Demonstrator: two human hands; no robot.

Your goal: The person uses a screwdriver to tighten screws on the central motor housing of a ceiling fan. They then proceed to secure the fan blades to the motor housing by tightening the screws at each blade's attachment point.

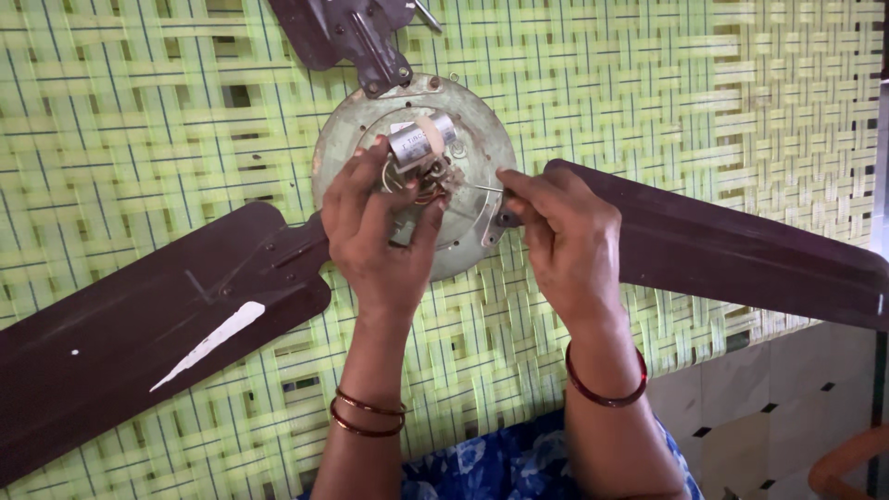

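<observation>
A ceiling fan lies on a green woven cot. Its round grey motor housing (482, 139) sits at top centre, with dark brown blades reaching left (139, 333), right (741, 241) and up (352, 37). A silver cylindrical capacitor (421, 141) rests on the hub among tangled wires (428, 181). My left hand (375, 231) covers the hub, its fingers pinching at the wires just below the capacitor. My right hand (560, 231) holds a thin metal tool or wire end (482, 188) pointed left into the hub.
The woven cot surface (648, 83) fills most of the view. A tiled floor (778, 398) shows at lower right, with an orange curved object (847, 463) at the corner. Blue flowered cloth (500, 463) lies at the bottom centre.
</observation>
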